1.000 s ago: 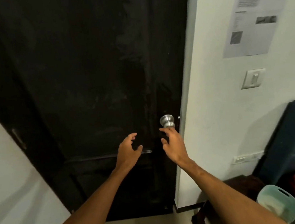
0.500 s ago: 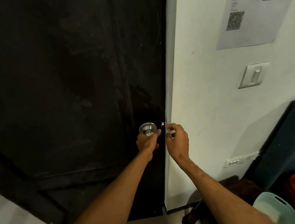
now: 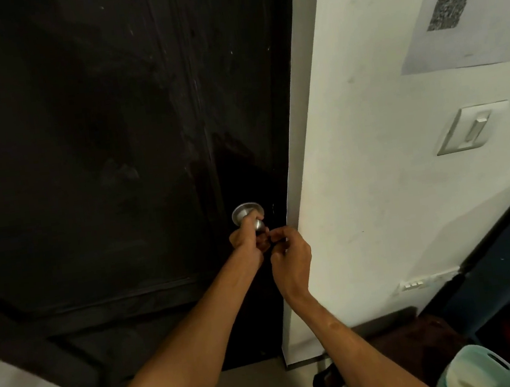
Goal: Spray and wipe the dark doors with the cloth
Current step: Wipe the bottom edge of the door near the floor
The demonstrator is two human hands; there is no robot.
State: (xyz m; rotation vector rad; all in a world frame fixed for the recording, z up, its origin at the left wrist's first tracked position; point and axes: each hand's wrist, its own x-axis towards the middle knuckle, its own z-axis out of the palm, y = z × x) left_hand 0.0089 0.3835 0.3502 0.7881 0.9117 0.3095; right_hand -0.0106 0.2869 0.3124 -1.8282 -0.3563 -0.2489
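Presently: left hand (image 3: 246, 236) grasping knob (image 3: 247, 213) on dark door (image 3: 97, 148); right hand (image 3: 290, 259) curled beside it, grip contents unclear.

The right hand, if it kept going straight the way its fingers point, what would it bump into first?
Probably the left hand gripping the silver door knob. The right hand points its curled fingers at them, almost touching; the dark door lies just behind. Depth is hard to judge.
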